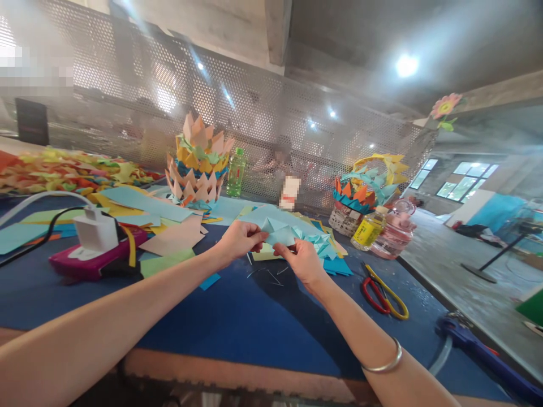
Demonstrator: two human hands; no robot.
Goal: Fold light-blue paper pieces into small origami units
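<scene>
Between my two hands is a piece of light blue folded paper (278,233), held above the table. My left hand (240,240) pinches its left end between thumb and fingers. At its lower right edge, my right hand (306,261) grips it the same way; a silver bangle circles that wrist. Just beyond my right hand lie more folded light blue paper pieces (324,247) on a pile of coloured sheets. A few thin wire-like strands (271,277) lie on the blue tabletop (237,333) below my hands.
Scissors (385,294) and a blue-handled glue gun (483,350) lie at right. Beyond stand a paper basket (350,212), a yellow-labelled bottle (368,230) and a pink jug (394,232). At left are a magenta power strip (91,261) with charger, loose paper sheets (146,202) and a tiered paper lotus (198,169).
</scene>
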